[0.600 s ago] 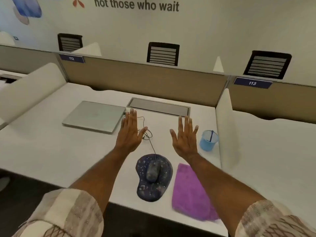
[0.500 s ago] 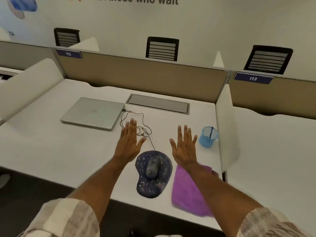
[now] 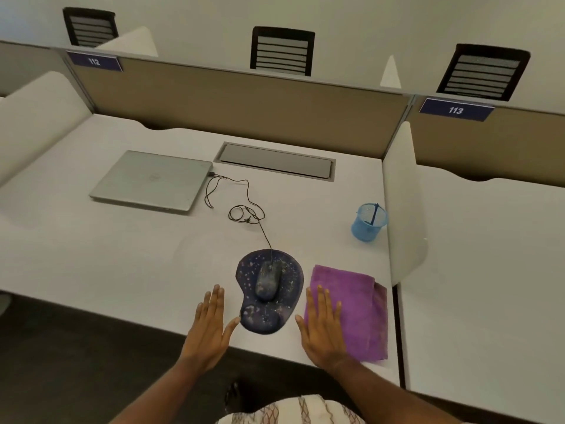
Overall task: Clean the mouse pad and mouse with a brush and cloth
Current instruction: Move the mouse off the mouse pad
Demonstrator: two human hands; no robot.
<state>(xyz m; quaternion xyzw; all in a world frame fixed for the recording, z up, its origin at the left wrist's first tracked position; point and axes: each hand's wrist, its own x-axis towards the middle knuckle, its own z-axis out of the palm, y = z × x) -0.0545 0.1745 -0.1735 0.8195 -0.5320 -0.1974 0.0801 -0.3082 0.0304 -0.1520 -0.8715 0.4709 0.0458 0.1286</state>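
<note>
Desk [image 3: 122, 255] seen bare at near edge. Purple cloth [image 3: 357, 310] lies folded, just right of mouse pad [image 3: 287, 304], long axis running away from person. Right hand [image 3: 321, 328] flat, fingers spread, nothing held, overlapping cloth's left edge: nearer hand. Left hand [image 3: 211, 325] flat, empty, beside pad. Mouse [image 3: 269, 281] sits on speckled dark pad, cord trailing away. Brush judged in blue cup [image 3: 368, 223], far right.

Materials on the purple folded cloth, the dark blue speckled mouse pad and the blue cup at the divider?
Purple folded cloth: looks like terry or microfibre, matte, with a fuzzy nap and soft folds. Dark blue speckled mouse pad: probably fabric over foam or gel, given the raised, faintly shiny wrist bump. Blue cup: perforated or mesh walls, see-through; metal or plastic, cannot tell.
</note>
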